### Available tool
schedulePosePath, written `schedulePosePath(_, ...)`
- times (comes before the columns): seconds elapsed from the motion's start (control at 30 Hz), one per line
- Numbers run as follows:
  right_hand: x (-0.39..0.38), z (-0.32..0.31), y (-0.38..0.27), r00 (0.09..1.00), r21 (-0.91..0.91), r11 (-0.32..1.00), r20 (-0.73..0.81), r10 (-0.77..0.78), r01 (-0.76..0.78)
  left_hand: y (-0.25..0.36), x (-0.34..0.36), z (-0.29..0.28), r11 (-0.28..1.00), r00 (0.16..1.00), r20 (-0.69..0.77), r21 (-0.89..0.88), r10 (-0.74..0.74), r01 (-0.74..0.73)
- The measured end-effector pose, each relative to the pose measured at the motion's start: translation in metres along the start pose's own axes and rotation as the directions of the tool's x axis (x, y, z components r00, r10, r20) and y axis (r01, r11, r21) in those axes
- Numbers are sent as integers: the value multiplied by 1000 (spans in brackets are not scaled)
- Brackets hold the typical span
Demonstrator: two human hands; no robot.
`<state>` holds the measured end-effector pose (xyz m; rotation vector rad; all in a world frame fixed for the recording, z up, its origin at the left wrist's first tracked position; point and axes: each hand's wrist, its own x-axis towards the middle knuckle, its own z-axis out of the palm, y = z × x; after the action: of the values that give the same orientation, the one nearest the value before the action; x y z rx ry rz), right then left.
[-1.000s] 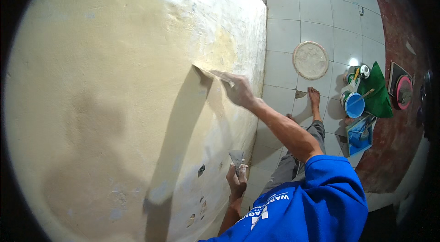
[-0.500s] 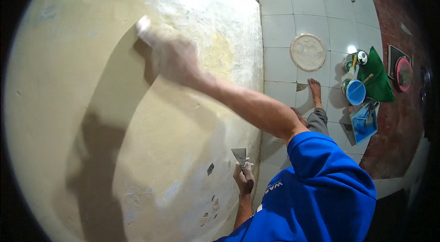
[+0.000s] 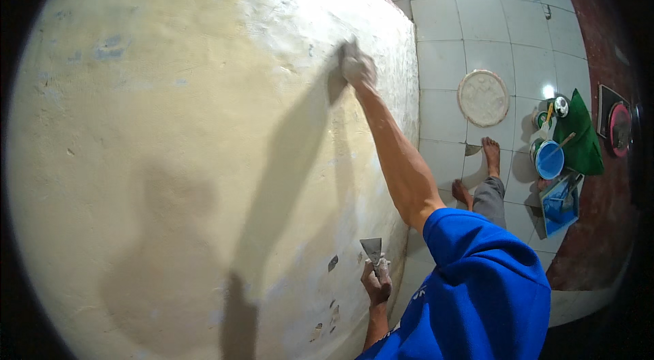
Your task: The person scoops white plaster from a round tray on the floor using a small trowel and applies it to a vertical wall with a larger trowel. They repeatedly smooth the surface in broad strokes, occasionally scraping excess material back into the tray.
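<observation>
My left hand [image 3: 377, 284], with white smears on its fingers, is closed around a putty knife [image 3: 372, 249]. The knife's flat, flared metal blade points up beside the lower part of the wall. My right arm reaches up and across to the wall [image 3: 170, 128], and the right hand [image 3: 359, 68] is closed at its whitish patch. A flat, greyish edge shows past those fingers, but motion blur hides what it is. Yellowish and uneven, the wall turns chalky white toward its far edge and has small dark chips low down.
On the tiled floor [image 3: 441, 111] lies a round whitish disc [image 3: 483, 98] ahead of my bare feet. To the right stand a bucket of blue paint [image 3: 549, 160], a blue paint tray [image 3: 561, 207], small open cans, a green sheet [image 3: 580, 135] and a pink-rimmed basin [image 3: 619, 130].
My right hand has swept across the wall to the right, from the yellowish area to the white patch. The left hand still holds the putty knife; the whole view has shifted slightly.
</observation>
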<state>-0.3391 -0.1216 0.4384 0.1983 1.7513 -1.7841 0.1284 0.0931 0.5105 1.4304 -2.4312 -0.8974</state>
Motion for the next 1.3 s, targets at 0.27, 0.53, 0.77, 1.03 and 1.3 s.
schedulePosePath(0.27,-193,13,-109,371,339,370,64,-927,865,8,23,20,985,998,36,-166,-45,51)
schedulePosePath(0.53,57,-51,-101,706,81,712,-249,-663,697,38,40,31,996,999,34,-86,-14,17)
schedulePosePath(0.77,-119,-48,13,111,331,217,311,-944,918,40,46,43,989,989,15,-6,-146,146)
schedulePosePath(1.03,187,-113,-40,604,-888,125,192,-773,442,51,63,73,964,966,111,154,-233,215)
schedulePosePath(1.3,302,-84,-159,415,-195,399,47,-909,896,59,68,91,928,934,85,177,-347,329)
